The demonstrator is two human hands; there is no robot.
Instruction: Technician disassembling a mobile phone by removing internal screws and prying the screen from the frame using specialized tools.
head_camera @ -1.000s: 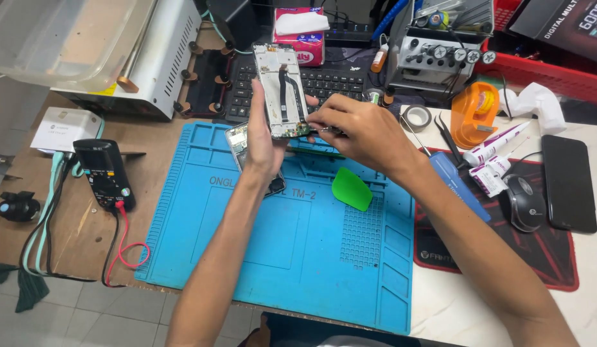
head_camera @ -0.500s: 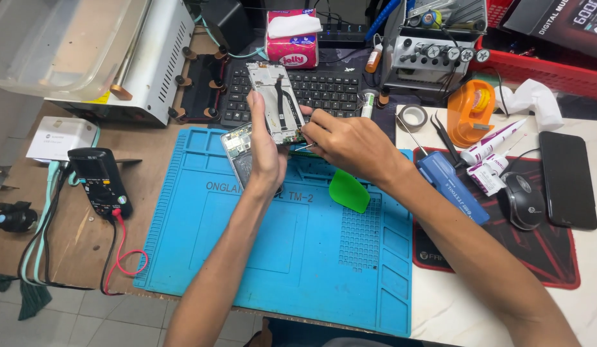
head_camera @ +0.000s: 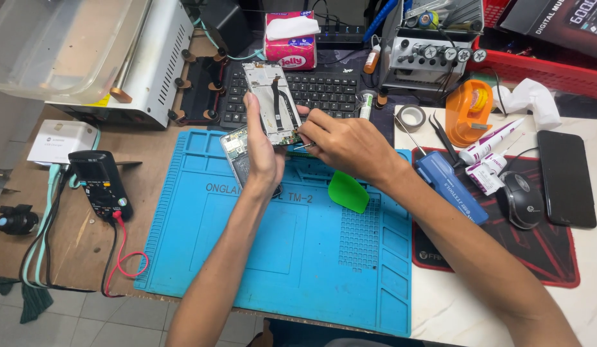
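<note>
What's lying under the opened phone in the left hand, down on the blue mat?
Under the opened phone and left hand, a second phone part rests on the blue mat. Only its upper left portion shows; the hand covers the rest. A green pick lies beside it.

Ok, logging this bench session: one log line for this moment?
left hand: holds opened phone | right hand: thin tool at its lower edge | below: blue mat

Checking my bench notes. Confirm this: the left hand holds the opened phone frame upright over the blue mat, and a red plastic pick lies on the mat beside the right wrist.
One detail is wrong: the plastic pick is green, not red, as the head view shows. The rest stands: the left hand holds the opened phone frame upright over the blue mat.
</note>
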